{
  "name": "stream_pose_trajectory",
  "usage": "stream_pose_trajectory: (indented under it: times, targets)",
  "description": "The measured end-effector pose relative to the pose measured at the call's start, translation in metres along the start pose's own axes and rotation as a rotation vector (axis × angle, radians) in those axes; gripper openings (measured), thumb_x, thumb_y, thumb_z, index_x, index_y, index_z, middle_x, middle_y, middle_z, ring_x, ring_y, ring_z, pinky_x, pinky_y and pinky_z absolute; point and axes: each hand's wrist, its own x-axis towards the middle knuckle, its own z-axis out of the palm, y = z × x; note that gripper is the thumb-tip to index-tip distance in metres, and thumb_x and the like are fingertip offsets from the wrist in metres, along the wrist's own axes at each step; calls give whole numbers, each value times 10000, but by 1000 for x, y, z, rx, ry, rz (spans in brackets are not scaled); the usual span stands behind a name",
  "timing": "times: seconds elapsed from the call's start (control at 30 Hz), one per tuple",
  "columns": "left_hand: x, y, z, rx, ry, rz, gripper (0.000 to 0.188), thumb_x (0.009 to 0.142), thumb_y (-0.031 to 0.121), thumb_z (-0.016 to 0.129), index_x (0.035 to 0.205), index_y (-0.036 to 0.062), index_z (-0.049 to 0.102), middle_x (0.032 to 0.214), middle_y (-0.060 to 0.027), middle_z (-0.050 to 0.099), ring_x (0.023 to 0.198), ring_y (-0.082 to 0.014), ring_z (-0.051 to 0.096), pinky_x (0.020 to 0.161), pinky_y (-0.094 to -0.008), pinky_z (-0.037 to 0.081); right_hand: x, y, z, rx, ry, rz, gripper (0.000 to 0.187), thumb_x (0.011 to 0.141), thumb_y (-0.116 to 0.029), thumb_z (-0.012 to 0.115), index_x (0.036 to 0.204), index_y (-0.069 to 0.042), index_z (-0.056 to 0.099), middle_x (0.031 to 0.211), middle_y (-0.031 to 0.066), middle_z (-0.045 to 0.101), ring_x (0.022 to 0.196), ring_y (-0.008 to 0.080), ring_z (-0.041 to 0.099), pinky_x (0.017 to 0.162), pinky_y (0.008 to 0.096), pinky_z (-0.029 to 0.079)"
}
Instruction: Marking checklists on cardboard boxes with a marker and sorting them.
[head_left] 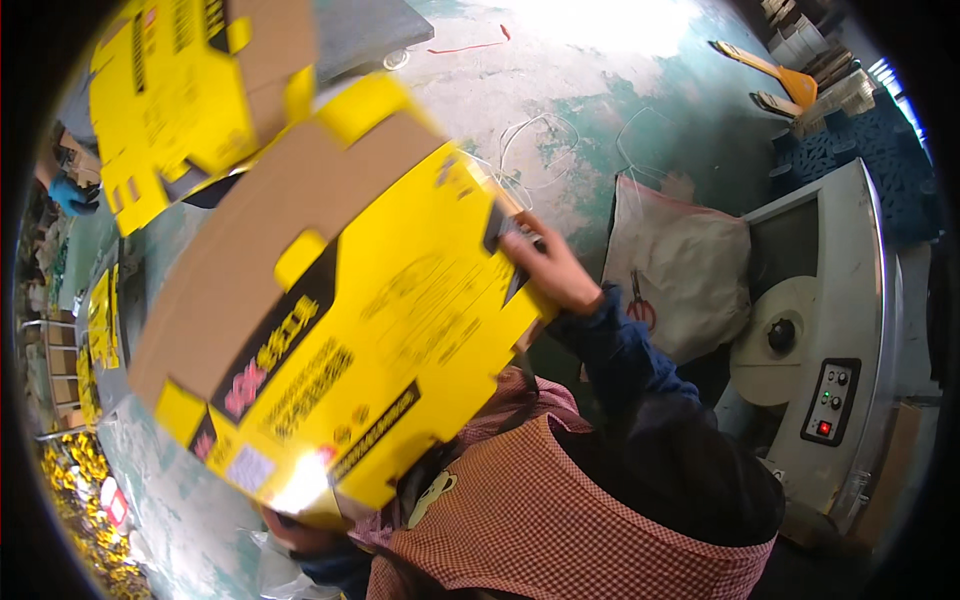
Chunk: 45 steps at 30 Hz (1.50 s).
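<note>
A large die-cut cardboard box blank, printed yellow and black with bare brown board along its far-left side, is held up slantwise before me. My right hand grips its right edge, thumb on the printed face and the other fingers behind. At the blank's lower edge, my left hand clasps it from beneath; most of those fingers are hidden by the board. Beyond, at the upper left, is another yellow box blank, partly overlapped by mine.
A machine with a white reel and control panel stands at right. Beside it is a white sack with red-handled scissors. A co-worker's blue-gloved hand is at far left. Loose white strapping and a yellow pallet jack lie farther off.
</note>
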Motion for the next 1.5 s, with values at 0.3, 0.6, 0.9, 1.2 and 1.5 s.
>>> stream_pose_trajectory:
  times: [0.3,0.6,0.9,1.2,1.5]
  targets:
    - [-123,8,-71,-584,305,-598,376,986,261,375,1218,-1,513,1193,-157,592,1074,-275,588,914,-392,483,64,-15,127,-319,-404,-274,509,869,-351,672,1188,28,554,1088,133,636,996,207,587,861,317,457]
    - [-136,57,-39,-756,947,-457,448,965,95,495,1393,63,367,1278,-156,523,1135,-245,546,898,-335,484,3,-71,211,-577,-491,-719,254,961,-159,529,1177,-26,520,1010,138,650,1014,209,591,898,328,444]
    - [-96,74,-26,87,650,-388,105,900,58,614,968,26,541,694,56,411,595,-18,339,516,-189,268,-123,-12,338,76,-1033,-312,190,985,-167,489,1071,-14,563,911,58,606,785,95,543,705,240,435]
    - [-94,53,-18,48,757,-366,295,841,106,713,967,40,455,636,45,379,558,-40,277,491,-216,248,-113,-14,392,-31,-1151,-438,108,933,-140,584,914,-40,550,725,-31,557,590,-7,430,511,175,339]
    - [-98,56,-22,-166,606,-510,234,875,160,688,923,17,508,827,-46,624,712,-71,556,661,-206,439,-122,-18,382,-199,-1197,-552,152,907,-189,636,901,-62,552,658,30,610,496,61,518,455,228,393]
